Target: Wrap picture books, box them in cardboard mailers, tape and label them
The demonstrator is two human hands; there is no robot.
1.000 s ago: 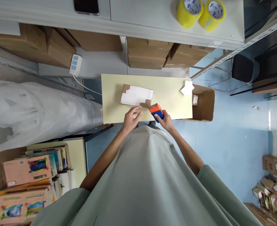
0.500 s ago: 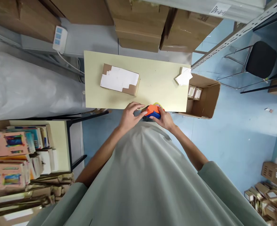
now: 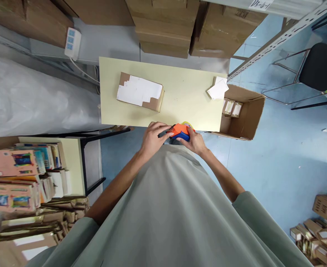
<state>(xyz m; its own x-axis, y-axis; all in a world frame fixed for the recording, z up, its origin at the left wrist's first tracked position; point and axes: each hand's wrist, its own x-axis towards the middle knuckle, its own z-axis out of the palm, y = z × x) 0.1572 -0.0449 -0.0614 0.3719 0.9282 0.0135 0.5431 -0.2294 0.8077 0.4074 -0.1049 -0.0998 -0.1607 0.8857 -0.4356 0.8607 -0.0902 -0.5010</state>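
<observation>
My right hand (image 3: 195, 141) grips an orange and blue tape dispenser (image 3: 180, 131) with a yellow tape roll, held at the near edge of the pale yellow table (image 3: 180, 96). My left hand (image 3: 153, 137) touches the dispenser's left end, fingers curled against it. A small cardboard box (image 3: 139, 91) with white paper on top lies on the table's left part, apart from both hands. A white slip of paper (image 3: 218, 89) rests at the table's right corner.
An open cardboard carton (image 3: 245, 113) holding small packets stands on the blue floor right of the table. Stacked cartons (image 3: 163, 26) fill the shelf behind. White plastic bags (image 3: 35, 100) lie left. Books (image 3: 21, 174) pile on a side table. A black chair (image 3: 319, 65) stands at the far right.
The hands drew back from the cardboard box to the table's near edge. My left hand came onto the tape dispenser. The view tilted down, so the shelf top left the frame.
</observation>
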